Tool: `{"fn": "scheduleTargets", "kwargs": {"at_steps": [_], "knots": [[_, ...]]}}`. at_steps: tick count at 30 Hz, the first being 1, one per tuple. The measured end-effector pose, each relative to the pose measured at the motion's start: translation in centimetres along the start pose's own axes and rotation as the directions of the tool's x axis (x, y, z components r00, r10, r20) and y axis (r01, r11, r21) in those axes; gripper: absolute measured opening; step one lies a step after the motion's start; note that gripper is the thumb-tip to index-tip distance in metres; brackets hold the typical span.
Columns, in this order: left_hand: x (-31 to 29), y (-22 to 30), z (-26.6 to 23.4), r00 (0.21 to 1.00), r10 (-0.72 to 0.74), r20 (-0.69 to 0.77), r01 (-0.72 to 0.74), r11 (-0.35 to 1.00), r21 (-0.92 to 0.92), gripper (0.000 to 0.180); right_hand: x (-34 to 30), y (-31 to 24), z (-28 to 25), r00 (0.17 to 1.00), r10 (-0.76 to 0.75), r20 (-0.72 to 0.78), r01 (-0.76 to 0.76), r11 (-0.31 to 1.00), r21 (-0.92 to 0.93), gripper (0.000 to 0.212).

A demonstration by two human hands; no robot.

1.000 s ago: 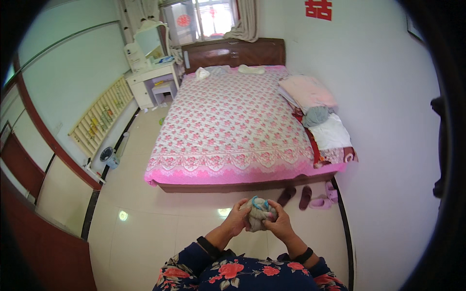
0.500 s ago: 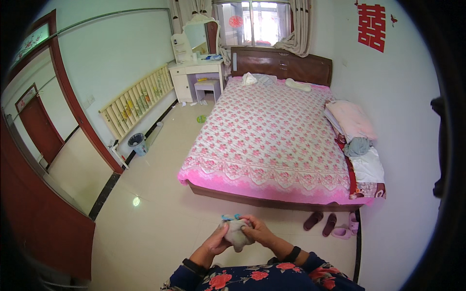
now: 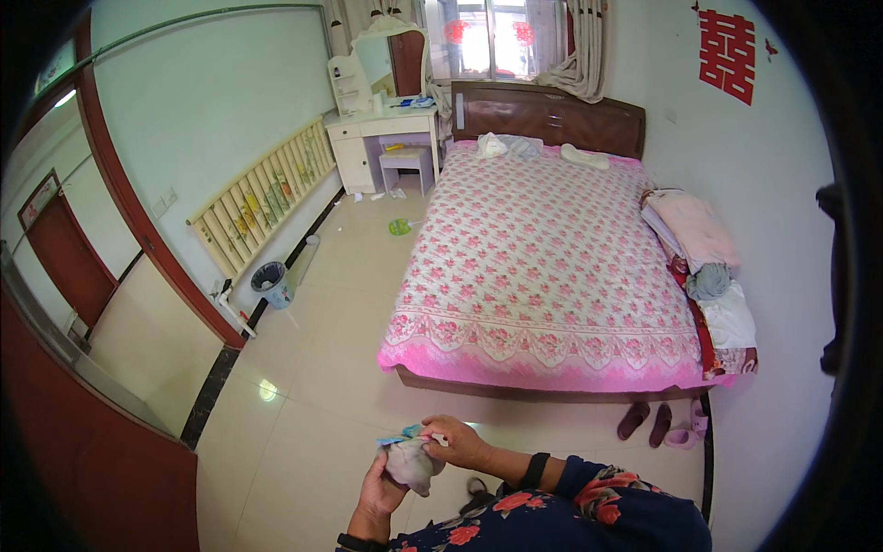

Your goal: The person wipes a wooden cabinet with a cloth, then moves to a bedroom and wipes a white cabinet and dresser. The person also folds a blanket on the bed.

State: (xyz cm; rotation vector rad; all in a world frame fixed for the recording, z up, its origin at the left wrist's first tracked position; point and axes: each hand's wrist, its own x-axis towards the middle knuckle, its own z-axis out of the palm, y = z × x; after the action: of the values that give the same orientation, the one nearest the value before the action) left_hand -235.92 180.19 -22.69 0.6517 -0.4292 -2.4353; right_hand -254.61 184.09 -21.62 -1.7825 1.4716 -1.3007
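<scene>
A bunched-up greyish-white cloth (image 3: 410, 464), with blue and pink bits at its top, is held in front of my body, over the tiled floor. My left hand (image 3: 379, 494) grips its left side from below, the thumb along it. From the right, my right hand (image 3: 458, 444) pinches the cloth's upper edge near the pink bit, fingers curled. The cloth's lower end hangs free between the hands. I cannot make out whether the blue and pink bits belong to the cloth or are separate pieces.
Ahead stands a bed (image 3: 552, 397) with a flowered pink spread; folded bedding (image 3: 694, 230) lies along its right edge. Brown slippers (image 3: 635, 420) and pink ones (image 3: 681, 439) sit by its foot. A waste bin (image 3: 272, 285) stands left, below a pale radiator (image 3: 267, 195); a dressing table (image 3: 382, 122) is beyond.
Both hands have moved left and slightly down with the cloth. My right hand has shifted to its top edge. The room appears farther right as the view has turned; a shoe now shows below.
</scene>
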Motion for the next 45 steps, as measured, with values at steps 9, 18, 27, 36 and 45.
{"fn": "scheduleTargets", "kwargs": {"at_steps": [9,18,27,36,45], "knots": [[7.8,11.7,-3.3,0.972,0.143,-0.184,-0.12,0.984,0.129,0.053,14.6,3.9,4.7,0.934,-0.175,0.311,0.142,0.982,0.126,0.066],[10.3,21.8,-6.6,0.958,0.097,-0.268,-0.027,0.967,0.254,0.065,27.4,7.4,11.1,0.853,-0.181,0.489,0.051,0.962,0.268,0.071],[17.3,37.5,-12.2,0.934,0.084,-0.346,0.152,0.785,0.6,0.071,41.0,11.1,17.6,0.73,0.208,0.651,-0.578,0.697,0.425,0.066],[33.1,46.7,-8.8,0.967,-0.245,0.068,0.148,0.759,0.634,0.064,49.8,16.1,15.3,0.761,0.495,0.42,-0.645,0.504,0.575,0.061],[47.6,57.4,-13.8,0.975,0.027,-0.22,0.098,0.839,0.535,0.044,61.5,29.9,8.3,0.793,0.556,0.25,-0.597,0.79,0.138,0.058]]}}
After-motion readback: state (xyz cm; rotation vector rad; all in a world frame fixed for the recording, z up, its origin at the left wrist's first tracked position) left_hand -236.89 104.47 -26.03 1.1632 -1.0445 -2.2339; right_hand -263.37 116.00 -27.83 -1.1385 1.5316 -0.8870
